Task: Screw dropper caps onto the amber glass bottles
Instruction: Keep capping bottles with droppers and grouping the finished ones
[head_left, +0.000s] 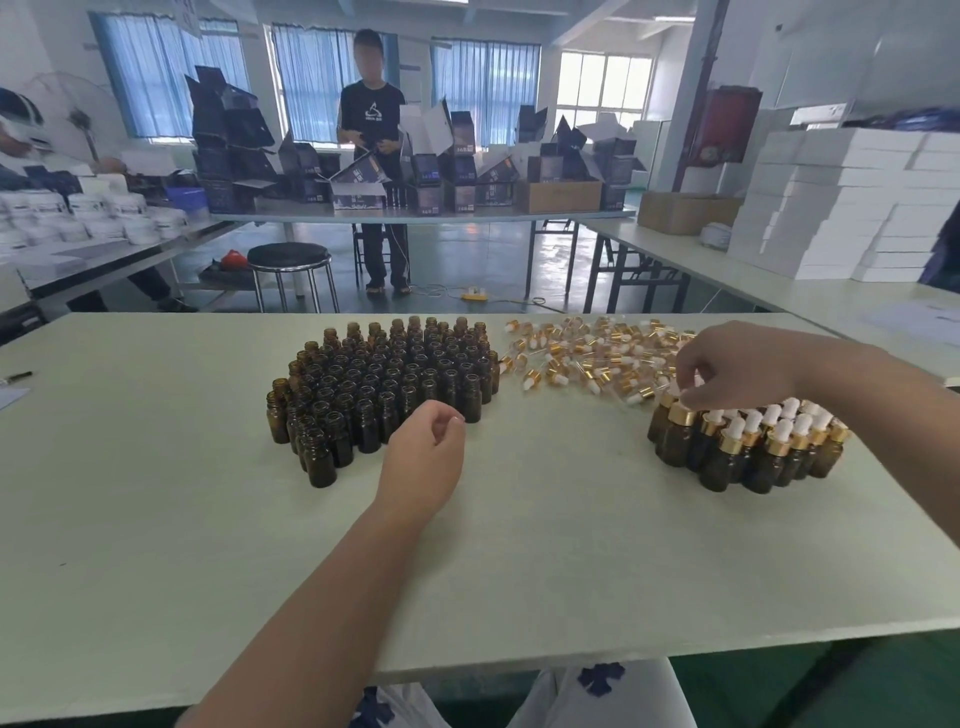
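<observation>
Now, right hand (737, 369) pinches a dropper cap (681, 414)

Nearest, the left hand (423, 457) hovers over the table (519, 571), fingers loosely curled and holding nothing, just beside the open amber bottles (384, 384). That pinched cap sits on the far-left bottle of the capped bottles (753, 447), near the right edge. Beyond, loose caps (587, 353) lie heaped along the far edge.

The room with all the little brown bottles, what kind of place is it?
Probably a small packing workshop. Rows of open amber bottles and a heap of loose dropper caps sit on the worktable, and white boxes are stacked high on a side table.
</observation>
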